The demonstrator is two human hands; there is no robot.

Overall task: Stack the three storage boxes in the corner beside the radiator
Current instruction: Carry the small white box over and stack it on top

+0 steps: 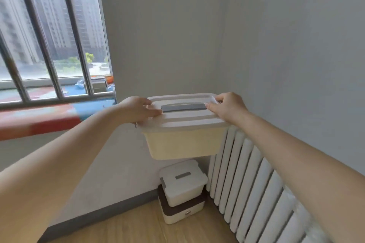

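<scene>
Storage boxes are the subject: we hold the largest one, a cream storage box [184, 143] with a pale lid [183, 118] and a grey handle [184, 107] lying flat in the lid, up in the air in the room corner, above the other two. To its right, a white column radiator [254, 187] runs along the right wall; the held box sits just beside its top end, and we cannot tell whether they touch. Directly below, on the wooden floor [126, 227], a brown-lidded box [183, 210] stands in the corner beside the radiator, with a smaller white box [184, 180] stacked on top of it. Left of the corner, a barred window [49, 33] shows tall buildings outside, with a colourful padded sill [39, 118] under it.

Our left hand [136, 110] grips the left end of the lid, fingers [154, 112] pressed together and curled over its top, reaching the handle's left end. Our right hand [230, 107] grips the right end, fingers close together and bent down onto the lid at the handle's right end.
</scene>
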